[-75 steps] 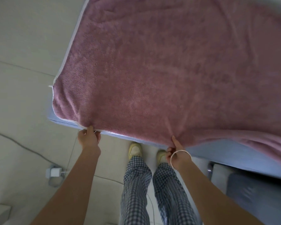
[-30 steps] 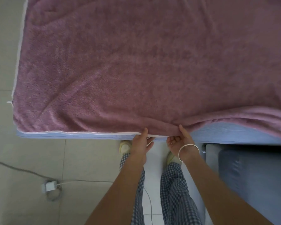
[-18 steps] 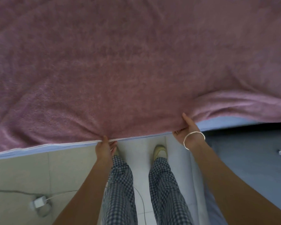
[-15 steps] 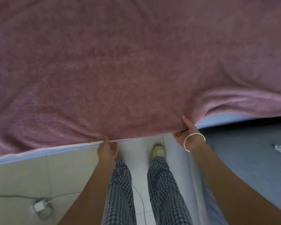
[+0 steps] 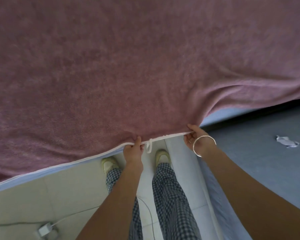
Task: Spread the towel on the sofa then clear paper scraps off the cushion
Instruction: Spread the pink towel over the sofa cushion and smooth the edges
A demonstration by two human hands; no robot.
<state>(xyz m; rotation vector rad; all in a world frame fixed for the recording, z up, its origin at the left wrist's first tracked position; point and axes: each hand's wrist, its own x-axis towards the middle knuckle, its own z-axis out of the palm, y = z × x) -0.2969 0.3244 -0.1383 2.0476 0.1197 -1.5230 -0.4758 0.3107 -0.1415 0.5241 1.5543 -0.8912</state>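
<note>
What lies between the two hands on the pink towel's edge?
Head view: a small white fabric loop hangs from the pink towel's white hem, nearer the left hand.

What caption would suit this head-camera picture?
Left hand and right hand pinch the towel by its hem; a scrap lies on the cushion.

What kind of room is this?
Probably a living room at home: a big pink towel, a blue sofa cushion with a paper scrap on it, and a tiled floor with a charger.
</note>
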